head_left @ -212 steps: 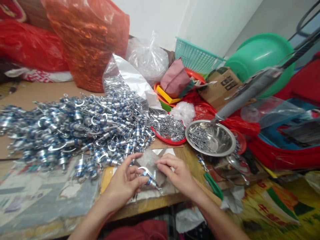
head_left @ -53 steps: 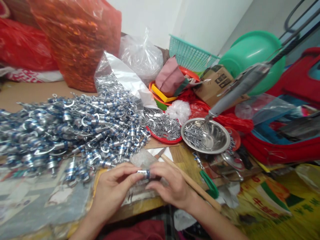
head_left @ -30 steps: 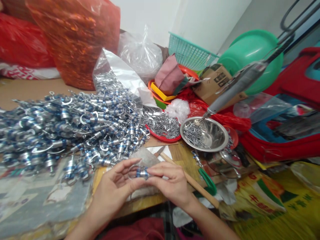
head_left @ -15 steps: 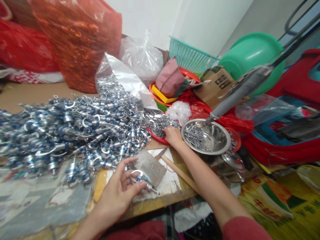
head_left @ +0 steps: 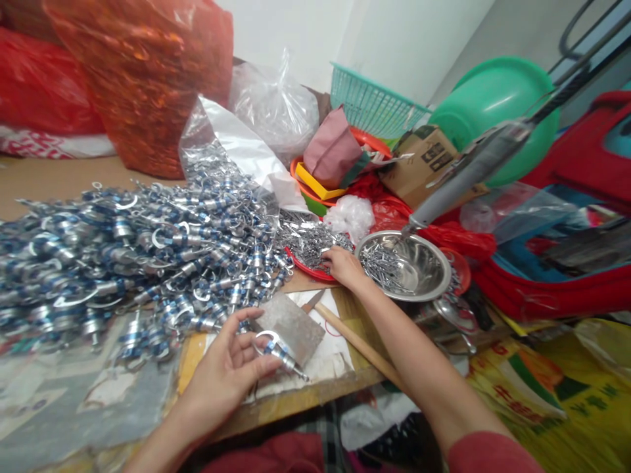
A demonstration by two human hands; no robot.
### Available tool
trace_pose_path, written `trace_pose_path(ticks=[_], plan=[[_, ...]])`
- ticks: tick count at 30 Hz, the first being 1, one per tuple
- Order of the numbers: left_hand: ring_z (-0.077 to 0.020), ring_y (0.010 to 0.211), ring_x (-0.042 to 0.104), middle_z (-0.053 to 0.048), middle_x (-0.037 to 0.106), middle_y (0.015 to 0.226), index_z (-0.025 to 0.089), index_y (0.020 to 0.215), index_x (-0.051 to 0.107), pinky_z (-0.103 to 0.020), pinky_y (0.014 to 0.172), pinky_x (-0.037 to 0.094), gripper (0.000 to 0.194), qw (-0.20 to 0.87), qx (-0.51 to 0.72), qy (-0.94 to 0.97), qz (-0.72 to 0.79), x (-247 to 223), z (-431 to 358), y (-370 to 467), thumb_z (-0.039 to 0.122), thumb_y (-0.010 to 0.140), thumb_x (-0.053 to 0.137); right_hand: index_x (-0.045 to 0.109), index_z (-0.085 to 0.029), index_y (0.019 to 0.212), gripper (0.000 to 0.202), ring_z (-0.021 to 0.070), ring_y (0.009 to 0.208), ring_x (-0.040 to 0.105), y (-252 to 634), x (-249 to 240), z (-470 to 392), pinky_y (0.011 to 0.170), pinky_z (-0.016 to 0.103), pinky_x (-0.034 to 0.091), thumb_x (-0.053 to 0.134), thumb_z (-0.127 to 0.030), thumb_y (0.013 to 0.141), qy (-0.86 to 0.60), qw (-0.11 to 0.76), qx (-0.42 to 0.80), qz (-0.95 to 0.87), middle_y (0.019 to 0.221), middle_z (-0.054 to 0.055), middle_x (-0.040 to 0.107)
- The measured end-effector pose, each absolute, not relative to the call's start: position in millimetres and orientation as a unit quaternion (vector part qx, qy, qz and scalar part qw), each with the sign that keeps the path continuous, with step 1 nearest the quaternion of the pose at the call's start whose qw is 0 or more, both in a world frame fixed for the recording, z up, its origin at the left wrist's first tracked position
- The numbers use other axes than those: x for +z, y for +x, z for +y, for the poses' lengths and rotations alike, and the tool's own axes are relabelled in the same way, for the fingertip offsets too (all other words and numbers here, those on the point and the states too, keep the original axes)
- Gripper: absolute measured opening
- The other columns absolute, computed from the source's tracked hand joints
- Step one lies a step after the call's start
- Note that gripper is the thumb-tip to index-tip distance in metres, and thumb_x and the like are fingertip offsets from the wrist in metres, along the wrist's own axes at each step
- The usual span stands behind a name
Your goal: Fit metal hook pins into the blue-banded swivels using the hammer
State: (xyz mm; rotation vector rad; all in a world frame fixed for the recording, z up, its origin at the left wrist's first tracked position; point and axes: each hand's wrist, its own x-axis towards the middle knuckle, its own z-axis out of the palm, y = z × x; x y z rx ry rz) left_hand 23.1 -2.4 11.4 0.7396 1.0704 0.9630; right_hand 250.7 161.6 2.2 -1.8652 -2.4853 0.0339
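Note:
My left hand (head_left: pixel 234 358) is closed round a silver-and-blue metal fitting (head_left: pixel 280 351) with a curved white-looking hook at one end and a thin tip at the other. Beneath the fitting lies a flat grey metal block (head_left: pixel 290 322) on the worktop. Over the red tray (head_left: pixel 315 272) reaches my right hand (head_left: pixel 344 266), its fingers bent together at the heap of small shiny metal pieces (head_left: pixel 305 240). A bright bit shows at the fingertips, most likely one of those pieces. To the left spreads a large pile of similar blue-and-silver fittings (head_left: pixel 148 243).
A steel bowl (head_left: pixel 428 269) with thin metal pins stands right of the tray, under a grey-handled lever (head_left: pixel 473 171). A hammer's wooden handle (head_left: pixel 357 341) crosses the worktop edge below my right forearm. Bags, a green basin (head_left: pixel 493 112) and a teal basket (head_left: pixel 374 98) stand behind.
The view has shifted slightly, moving the scene a little left and up. My right fingers have lifted slightly from the pieces, with a bright bit at their tips. The left hand keeps its fitting.

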Motion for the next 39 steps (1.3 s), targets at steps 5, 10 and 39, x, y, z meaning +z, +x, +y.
trace_pose_path(ticks=[5, 10, 39], plan=[[-0.0170, 0.067, 0.063, 0.005, 0.056, 0.073, 0.025, 0.107, 0.035, -0.029, 0.060, 0.050, 0.062, 0.693, 0.425, 0.334, 0.476, 13, -4, 23, 0.025, 0.057, 0.073, 0.062, -0.017, 0.092, 0.023, 0.0192, 0.093, 0.054, 244, 8, 167, 0.079, 0.026, 0.039, 0.053, -0.007, 0.073, -0.592, 0.017, 0.042, -0.805, 0.097, 0.008, 0.059], [-0.0150, 0.064, 0.062, 0.005, 0.055, 0.072, 0.024, 0.107, 0.034, -0.027, 0.057, 0.050, 0.060, 0.698, 0.434, 0.335, 0.461, 13, -5, 24, 0.023, 0.060, 0.071, 0.062, -0.012, 0.091, 0.025, 0.0197, 0.093, 0.055, 241, 16, 164, 0.081, 0.027, 0.040, 0.049, -0.001, 0.072, -0.596, 0.085, 0.074, -0.795, 0.095, 0.011, 0.059], [-0.0125, 0.062, 0.059, 0.004, 0.058, 0.074, 0.023, 0.109, 0.034, -0.024, 0.054, 0.050, 0.059, 0.704, 0.422, 0.347, 0.454, 13, -4, 25, 0.021, 0.062, 0.069, 0.062, -0.023, 0.104, 0.033, 0.0193, 0.097, 0.055, 191, 12, -5, 0.083, 0.038, 0.042, 0.043, -0.009, 0.081, -0.373, 0.318, 0.069, -0.869, 0.099, 0.003, 0.067]])
